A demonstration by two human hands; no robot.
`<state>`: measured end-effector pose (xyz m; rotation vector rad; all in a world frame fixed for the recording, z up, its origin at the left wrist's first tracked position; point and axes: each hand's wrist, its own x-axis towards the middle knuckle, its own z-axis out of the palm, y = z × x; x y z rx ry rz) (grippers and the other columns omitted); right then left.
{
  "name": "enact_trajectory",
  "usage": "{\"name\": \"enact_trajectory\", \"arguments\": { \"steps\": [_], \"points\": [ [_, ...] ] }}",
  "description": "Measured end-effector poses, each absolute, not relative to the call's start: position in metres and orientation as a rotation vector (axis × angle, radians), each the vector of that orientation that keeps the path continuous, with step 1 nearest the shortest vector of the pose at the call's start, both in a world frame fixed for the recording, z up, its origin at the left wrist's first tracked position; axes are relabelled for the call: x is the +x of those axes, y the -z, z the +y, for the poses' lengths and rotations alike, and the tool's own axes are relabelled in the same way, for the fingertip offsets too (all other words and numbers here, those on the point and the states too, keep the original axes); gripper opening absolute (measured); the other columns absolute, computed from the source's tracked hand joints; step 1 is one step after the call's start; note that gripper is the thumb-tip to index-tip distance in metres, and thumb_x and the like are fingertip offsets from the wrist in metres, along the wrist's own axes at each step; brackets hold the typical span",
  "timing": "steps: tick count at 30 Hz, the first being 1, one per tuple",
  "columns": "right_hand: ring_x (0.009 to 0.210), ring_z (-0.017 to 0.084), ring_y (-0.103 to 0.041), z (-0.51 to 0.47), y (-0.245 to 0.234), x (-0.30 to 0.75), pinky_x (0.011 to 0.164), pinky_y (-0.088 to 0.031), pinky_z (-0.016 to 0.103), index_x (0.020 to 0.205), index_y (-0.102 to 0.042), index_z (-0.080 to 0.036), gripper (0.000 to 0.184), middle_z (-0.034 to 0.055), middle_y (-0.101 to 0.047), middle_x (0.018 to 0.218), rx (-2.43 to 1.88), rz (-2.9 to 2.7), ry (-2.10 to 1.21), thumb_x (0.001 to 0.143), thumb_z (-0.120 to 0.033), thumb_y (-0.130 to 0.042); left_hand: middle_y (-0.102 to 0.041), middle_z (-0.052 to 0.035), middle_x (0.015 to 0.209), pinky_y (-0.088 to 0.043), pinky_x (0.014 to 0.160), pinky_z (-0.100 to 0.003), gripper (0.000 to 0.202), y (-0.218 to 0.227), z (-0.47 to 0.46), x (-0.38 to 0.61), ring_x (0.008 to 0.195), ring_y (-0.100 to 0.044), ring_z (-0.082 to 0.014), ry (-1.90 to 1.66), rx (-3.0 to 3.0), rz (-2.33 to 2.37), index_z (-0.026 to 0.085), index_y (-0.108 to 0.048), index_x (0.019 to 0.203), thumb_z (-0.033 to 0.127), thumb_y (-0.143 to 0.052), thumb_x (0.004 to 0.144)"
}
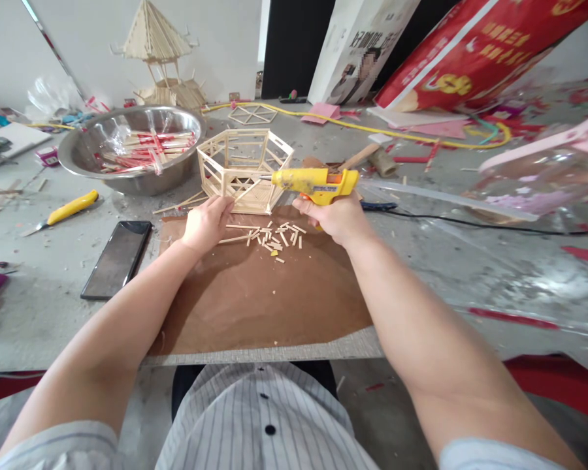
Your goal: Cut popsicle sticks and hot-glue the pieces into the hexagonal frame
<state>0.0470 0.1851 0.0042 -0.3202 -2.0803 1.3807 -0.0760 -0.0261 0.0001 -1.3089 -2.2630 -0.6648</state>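
A grey table [34, 320], littered with scraps, carries a brown sheet [274, 307] along its near edge. Just left of the sheet lies a phone [117, 260]; beyond it, a yellow knife [73, 207] with its blade out. A metal bowl [147, 184] stands behind. Beside the bowl rests a stick frame [224, 183], its front perhaps on the sheet. A yellow cable [372, 125] runs across the back.

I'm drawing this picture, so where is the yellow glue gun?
In the head view, the yellow glue gun is just right of centre, in the person's right grip, its nozzle pointing left by the wooden stick frame.
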Motion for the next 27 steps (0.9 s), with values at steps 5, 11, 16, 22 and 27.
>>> {"name": "enact_trajectory", "arguments": {
  "steps": [5,11,16,22,27],
  "points": [
    [0.055,0.017,-0.058,0.1851,-0.0045,0.0472,0.048,-0.050,0.032,0.075,-0.062,-0.018,0.039,0.0042,-0.065,0.071,-0.366,-2.110,-1.418,0.053,-0.047,-0.073,-0.063,-0.0075,0.080,-0.042,0.062,-0.025,0.030,-0.0003,-0.0260,-0.0762,0.071,-0.058,-0.0149,0.692,-1.290,-2.251,0.015,-0.059,0.089,0.030,-0.033,0.087],
    [0.053,0.015,-0.056,0.1860,-0.0046,0.0476,0.048,-0.050,0.030,0.071,-0.061,-0.018,0.036,0.0025,-0.063,0.066,-0.327,-2.122,-1.385,0.053,-0.047,-0.073,-0.064,-0.0075,0.081,-0.042,0.063,-0.025,0.028,-0.0008,-0.0259,-0.0768,0.073,-0.059,-0.0152,0.708,-1.264,-2.252,0.015,-0.059,0.090,0.029,-0.035,0.087],
    [0.048,0.013,-0.054,0.1865,-0.0039,0.0474,0.042,-0.047,0.028,0.076,-0.061,-0.018,0.037,0.0011,-0.062,0.065,-0.335,-2.123,-1.360,0.056,-0.048,-0.072,-0.063,-0.0066,0.080,-0.041,0.062,-0.024,0.029,-0.0009,-0.0261,-0.0766,0.071,-0.057,-0.0143,0.686,-1.275,-2.250,0.016,-0.059,0.090,0.030,-0.034,0.087],
    [0.051,0.013,-0.055,0.1879,-0.0022,0.0463,0.043,-0.048,0.027,0.077,-0.061,-0.019,0.039,0.0013,-0.062,0.067,-0.333,-2.087,-1.370,0.054,-0.048,-0.073,-0.063,-0.0076,0.080,-0.041,0.062,-0.024,0.032,-0.0004,-0.0263,-0.0758,0.071,-0.057,-0.0148,0.610,-1.314,-2.266,0.016,-0.059,0.091,0.031,-0.032,0.088],
    [0.047,0.012,-0.053,0.1898,-0.0002,0.0457,0.040,-0.045,0.026,0.081,-0.062,-0.018,0.040,0.0010,-0.062,0.068,-0.337,-2.111,-1.391,0.056,-0.047,-0.072,-0.063,-0.0082,0.081,-0.041,0.061,-0.024,0.032,-0.0006,-0.0265,-0.0755,0.071,-0.057,-0.0154,0.578,-1.298,-2.272,0.015,-0.059,0.092,0.031,-0.031,0.088]
  ]
}}
